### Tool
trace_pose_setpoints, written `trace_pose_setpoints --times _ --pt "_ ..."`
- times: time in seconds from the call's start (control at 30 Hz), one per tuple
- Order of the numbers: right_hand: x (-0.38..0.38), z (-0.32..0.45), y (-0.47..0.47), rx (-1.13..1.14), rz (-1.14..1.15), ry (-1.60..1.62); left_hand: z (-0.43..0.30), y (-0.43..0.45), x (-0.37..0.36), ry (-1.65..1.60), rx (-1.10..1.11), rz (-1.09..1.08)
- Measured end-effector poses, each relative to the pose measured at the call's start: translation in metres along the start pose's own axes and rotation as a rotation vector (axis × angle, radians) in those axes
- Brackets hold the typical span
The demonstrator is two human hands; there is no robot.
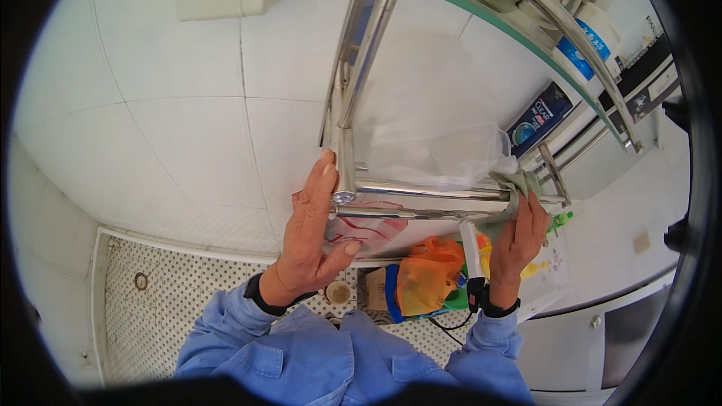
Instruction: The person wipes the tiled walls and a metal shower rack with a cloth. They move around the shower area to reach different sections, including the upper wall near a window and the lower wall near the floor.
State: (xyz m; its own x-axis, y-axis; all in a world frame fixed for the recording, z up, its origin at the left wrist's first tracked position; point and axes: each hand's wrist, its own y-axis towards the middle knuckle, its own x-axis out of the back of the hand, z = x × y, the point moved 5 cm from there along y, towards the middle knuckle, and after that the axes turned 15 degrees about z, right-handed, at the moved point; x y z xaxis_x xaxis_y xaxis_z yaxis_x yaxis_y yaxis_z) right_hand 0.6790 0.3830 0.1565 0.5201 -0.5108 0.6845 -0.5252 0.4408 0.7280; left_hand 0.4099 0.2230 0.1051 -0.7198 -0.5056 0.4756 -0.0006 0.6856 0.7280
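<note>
My left hand (310,231) lies against the outer end of a chrome shelf post (345,163), fingers straight and thumb apart, gripping nothing. My right hand (516,237) holds a grey-green cloth (522,180) that is wrapped over the chrome rails (417,189) of the wall rack near their right end. Part of the cloth is hidden behind my fingers. A translucent plastic bag (445,146) sits on the rack just behind the front rail. Beside it leans a dark blue CLEAR shampoo bottle (538,115).
Above, a curved glass shelf (502,34) with a chrome guard rail holds a white jar with a blue label (586,42). Below the rack are a clear bag with red print (366,231), an orange plastic bag (431,276) and a small round container (338,292) on the dotted tile floor (186,293).
</note>
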Motion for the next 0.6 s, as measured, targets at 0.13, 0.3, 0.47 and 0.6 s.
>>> trace_pose_setpoints --times 0.13,0.3,0.47,0.6 --pt "-0.002 0.021 -0.001 0.028 0.017 0.039 0.0 0.0 0.001 -0.007 -0.011 0.005" --pt "-0.008 0.038 -0.002 0.05 -0.019 0.109 -0.002 0.001 0.003 -0.014 -0.009 0.009" --pt "-0.008 0.05 -0.008 -0.03 -0.081 0.294 -0.004 0.001 0.009 -0.016 -0.023 -0.001" --pt "-0.008 0.049 -0.034 -0.322 -0.316 1.121 -0.011 -0.01 0.018 0.045 -0.026 -0.043"
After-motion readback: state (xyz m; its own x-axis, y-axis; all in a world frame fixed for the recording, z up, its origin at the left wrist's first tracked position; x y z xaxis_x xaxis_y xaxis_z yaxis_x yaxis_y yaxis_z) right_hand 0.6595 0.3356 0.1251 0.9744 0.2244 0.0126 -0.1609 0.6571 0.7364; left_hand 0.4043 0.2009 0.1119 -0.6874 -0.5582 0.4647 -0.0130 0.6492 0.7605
